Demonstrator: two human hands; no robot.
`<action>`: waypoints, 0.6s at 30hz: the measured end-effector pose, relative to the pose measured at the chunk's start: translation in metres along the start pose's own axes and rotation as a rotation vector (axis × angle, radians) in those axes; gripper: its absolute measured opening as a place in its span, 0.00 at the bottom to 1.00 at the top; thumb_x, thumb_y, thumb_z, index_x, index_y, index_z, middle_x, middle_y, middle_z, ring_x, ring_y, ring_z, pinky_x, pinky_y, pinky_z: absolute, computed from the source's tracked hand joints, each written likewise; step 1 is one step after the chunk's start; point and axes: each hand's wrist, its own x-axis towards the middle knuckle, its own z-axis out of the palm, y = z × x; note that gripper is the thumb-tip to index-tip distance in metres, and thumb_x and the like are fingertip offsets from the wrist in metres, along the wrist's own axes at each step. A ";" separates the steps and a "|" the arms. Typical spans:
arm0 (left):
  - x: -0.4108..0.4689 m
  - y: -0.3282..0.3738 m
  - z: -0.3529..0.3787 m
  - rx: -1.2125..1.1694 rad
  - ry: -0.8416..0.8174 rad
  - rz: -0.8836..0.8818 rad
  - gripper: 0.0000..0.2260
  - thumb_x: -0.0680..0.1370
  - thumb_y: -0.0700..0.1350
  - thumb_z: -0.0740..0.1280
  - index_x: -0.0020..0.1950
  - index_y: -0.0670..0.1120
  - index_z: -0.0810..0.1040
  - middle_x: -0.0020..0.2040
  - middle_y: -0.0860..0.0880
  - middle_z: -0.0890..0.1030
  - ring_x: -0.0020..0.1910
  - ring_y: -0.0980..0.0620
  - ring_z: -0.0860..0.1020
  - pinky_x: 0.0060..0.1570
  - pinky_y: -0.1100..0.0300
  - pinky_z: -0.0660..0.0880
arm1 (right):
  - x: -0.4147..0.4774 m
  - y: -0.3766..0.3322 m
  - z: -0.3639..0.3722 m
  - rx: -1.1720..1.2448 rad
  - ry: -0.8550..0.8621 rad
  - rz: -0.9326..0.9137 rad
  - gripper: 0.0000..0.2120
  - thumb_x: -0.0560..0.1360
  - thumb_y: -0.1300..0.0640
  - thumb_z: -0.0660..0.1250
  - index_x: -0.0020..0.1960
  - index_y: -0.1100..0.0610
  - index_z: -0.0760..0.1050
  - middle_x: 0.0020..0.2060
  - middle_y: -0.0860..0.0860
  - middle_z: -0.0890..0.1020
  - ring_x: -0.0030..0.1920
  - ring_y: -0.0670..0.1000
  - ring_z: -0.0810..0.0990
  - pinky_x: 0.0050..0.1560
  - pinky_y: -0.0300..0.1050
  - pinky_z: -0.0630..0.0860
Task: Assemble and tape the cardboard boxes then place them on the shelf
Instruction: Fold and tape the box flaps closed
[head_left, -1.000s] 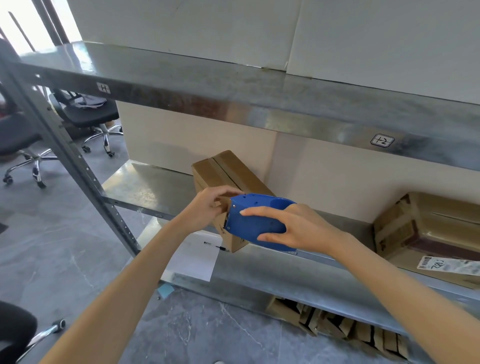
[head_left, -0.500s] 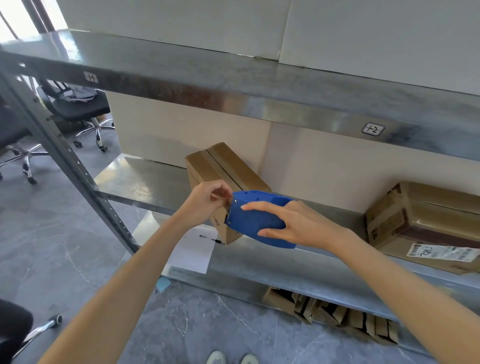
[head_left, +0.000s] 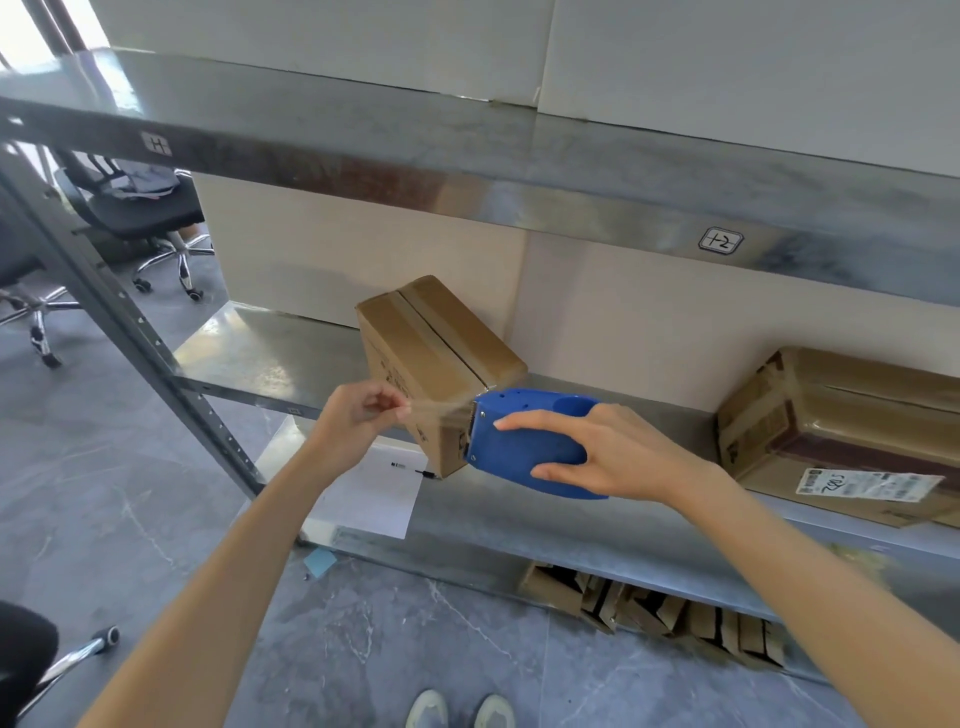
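On the middle shelf (head_left: 291, 358) a box (head_left: 436, 364) is sitting tilted, one end against the wall. Just in front of it the right hand (head_left: 608, 452) is gripping a blue dispenser (head_left: 524, 441), fingers wrapped round its body, while the left hand (head_left: 358, 421) is pinching the tape (head_left: 436, 413) end, stretching a clear strip between them

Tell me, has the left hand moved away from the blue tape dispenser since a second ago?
Yes. The left hand has drawn leftward, off the box, pulling tape from the dispenser.
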 end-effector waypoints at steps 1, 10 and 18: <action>-0.002 -0.005 -0.002 0.007 0.026 -0.014 0.05 0.76 0.34 0.70 0.43 0.43 0.81 0.42 0.47 0.83 0.41 0.59 0.80 0.46 0.71 0.74 | -0.004 0.002 0.000 -0.009 -0.004 0.015 0.25 0.78 0.42 0.65 0.71 0.29 0.60 0.23 0.46 0.65 0.30 0.43 0.69 0.32 0.35 0.58; -0.008 -0.018 0.002 -0.024 0.126 -0.048 0.03 0.79 0.40 0.69 0.46 0.45 0.77 0.42 0.54 0.80 0.42 0.61 0.77 0.42 0.67 0.71 | -0.024 0.032 -0.009 -0.084 -0.045 0.129 0.26 0.78 0.39 0.62 0.71 0.26 0.54 0.28 0.40 0.71 0.28 0.42 0.71 0.31 0.33 0.64; -0.005 -0.013 0.029 -0.100 0.099 0.010 0.07 0.79 0.40 0.69 0.55 0.47 0.75 0.42 0.43 0.79 0.45 0.49 0.78 0.52 0.60 0.73 | -0.030 0.046 -0.012 -0.152 -0.061 0.208 0.27 0.78 0.38 0.61 0.72 0.27 0.53 0.40 0.38 0.75 0.29 0.40 0.71 0.29 0.32 0.61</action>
